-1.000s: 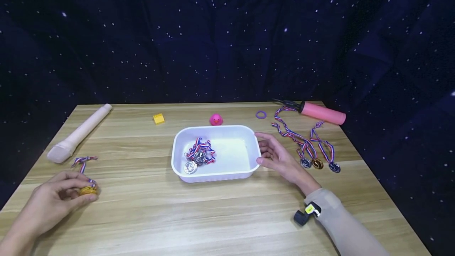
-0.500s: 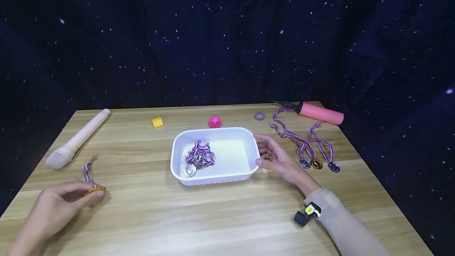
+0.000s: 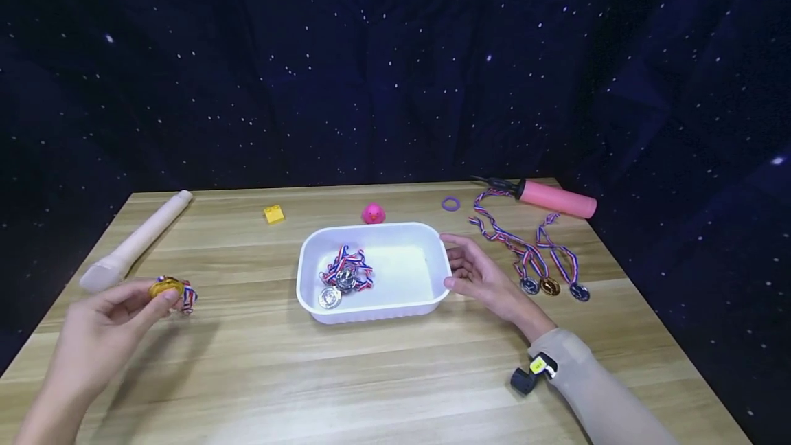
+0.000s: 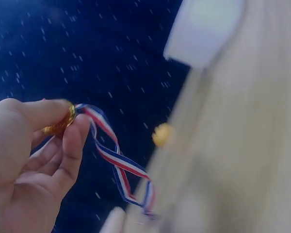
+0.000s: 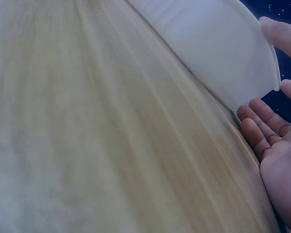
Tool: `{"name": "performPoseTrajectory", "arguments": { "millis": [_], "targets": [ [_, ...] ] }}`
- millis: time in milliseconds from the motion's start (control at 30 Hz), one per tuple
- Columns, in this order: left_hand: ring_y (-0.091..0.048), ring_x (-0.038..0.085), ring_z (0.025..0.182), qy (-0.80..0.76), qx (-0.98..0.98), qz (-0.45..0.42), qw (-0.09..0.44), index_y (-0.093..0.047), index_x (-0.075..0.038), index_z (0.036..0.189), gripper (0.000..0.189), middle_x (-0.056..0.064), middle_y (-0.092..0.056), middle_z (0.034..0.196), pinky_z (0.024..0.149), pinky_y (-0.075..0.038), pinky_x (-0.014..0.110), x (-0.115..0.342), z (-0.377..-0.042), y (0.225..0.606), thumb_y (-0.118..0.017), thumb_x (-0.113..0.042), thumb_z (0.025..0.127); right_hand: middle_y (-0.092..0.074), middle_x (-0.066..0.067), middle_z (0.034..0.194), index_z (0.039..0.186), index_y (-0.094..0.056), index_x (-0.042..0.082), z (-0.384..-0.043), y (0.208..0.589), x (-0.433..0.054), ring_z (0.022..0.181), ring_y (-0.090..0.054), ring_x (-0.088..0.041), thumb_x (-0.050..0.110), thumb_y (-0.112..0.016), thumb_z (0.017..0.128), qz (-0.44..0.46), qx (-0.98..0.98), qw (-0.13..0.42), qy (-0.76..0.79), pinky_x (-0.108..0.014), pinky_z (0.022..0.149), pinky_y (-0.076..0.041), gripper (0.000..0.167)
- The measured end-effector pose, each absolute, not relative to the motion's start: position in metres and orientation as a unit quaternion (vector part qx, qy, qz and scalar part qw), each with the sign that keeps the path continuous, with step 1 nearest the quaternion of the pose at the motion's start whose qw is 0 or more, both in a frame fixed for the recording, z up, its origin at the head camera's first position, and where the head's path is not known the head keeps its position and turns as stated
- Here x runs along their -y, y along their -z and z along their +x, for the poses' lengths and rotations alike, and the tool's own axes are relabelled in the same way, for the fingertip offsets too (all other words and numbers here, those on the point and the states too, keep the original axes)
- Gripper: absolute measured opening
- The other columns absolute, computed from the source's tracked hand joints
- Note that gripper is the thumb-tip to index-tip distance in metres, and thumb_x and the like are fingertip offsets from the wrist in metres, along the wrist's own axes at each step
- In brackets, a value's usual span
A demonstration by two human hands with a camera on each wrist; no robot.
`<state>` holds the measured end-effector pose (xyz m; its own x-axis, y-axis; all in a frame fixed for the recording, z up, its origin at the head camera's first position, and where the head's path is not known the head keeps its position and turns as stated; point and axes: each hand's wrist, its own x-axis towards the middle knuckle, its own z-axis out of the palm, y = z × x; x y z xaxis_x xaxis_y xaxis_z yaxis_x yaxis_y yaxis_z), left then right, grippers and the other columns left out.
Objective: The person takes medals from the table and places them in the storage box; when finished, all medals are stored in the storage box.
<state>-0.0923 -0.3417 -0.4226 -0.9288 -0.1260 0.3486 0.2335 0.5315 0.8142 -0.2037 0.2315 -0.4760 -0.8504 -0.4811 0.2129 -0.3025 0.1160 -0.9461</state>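
My left hand point(image 3: 99, 328) pinches a gold medal point(image 3: 165, 286) between thumb and fingers, raised above the table at the left. From the medal hangs a red, white and blue ribbon point(image 4: 119, 158), its lower end loose. My right hand point(image 3: 485, 277) holds the right end of a white plastic tub point(image 3: 377, 310), thumb and index finger at its rim; the remaining fingers curl beside the end wall. Inside the tub, on its left side, lie silver medals point(image 3: 330, 297) with bunched striped ribbons point(image 3: 346, 263).
At the right lie several medals point(image 3: 549, 286) on ribbons, below a pink hand pump point(image 3: 556, 198). Behind the tub are a pink rubber duck point(image 3: 373, 213), a purple ring point(image 3: 450, 204) and a yellow toy brick point(image 3: 274, 213). A pale microphone-shaped object point(image 3: 139, 239) lies at left.
My left hand has lifted the gold medal with its ribbon off the table and turned it upward. My right hand stays at the tub, which has not moved on the table.
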Motion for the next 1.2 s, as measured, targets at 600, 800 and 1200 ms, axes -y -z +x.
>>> {"name": "performPoseTrajectory", "arguments": {
  "millis": [600, 800, 1200],
  "targets": [
    [-0.076, 0.009, 0.089, 0.526, 0.805, -0.138, 0.238, -0.078, 0.004, 0.117, 0.017, 0.002, -0.079, 0.111, 0.080, -0.062, 0.012, 0.249, -0.132, 0.296, -0.079, 0.004, 0.100, -0.061, -0.025, 0.148, 0.170, -0.041, 0.016, -0.204, 0.476, -0.231, 0.127, -0.063, -0.042, 0.011, -0.079, 0.101, -0.265, -0.746, 0.074, 0.606, -0.033, 0.109, -0.058, 0.079],
    [-0.072, 0.014, 0.095, 0.621, 0.719, -0.219, 0.222, -0.078, 0.011, 0.107, 0.012, 0.010, -0.072, 0.110, 0.081, -0.061, 0.013, 0.213, -0.148, 0.284, -0.079, 0.012, 0.095, -0.062, -0.025, 0.147, 0.169, -0.041, 0.015, -0.204, 0.476, -0.232, 0.127, -0.063, -0.042, 0.010, -0.079, 0.101, -0.262, -0.744, 0.076, 0.611, -0.033, 0.108, -0.059, 0.078],
    [-0.066, 0.015, 0.084, 0.521, 0.808, -0.219, 0.165, -0.082, -0.003, 0.113, 0.012, 0.005, -0.077, 0.108, 0.069, -0.055, 0.017, 0.172, -0.181, 0.323, -0.081, -0.004, 0.101, -0.062, -0.024, 0.146, 0.169, -0.043, 0.016, -0.204, 0.476, -0.231, 0.126, -0.063, -0.041, 0.010, -0.079, 0.101, -0.259, -0.746, 0.074, 0.609, -0.032, 0.107, -0.059, 0.077]
  ]
}}
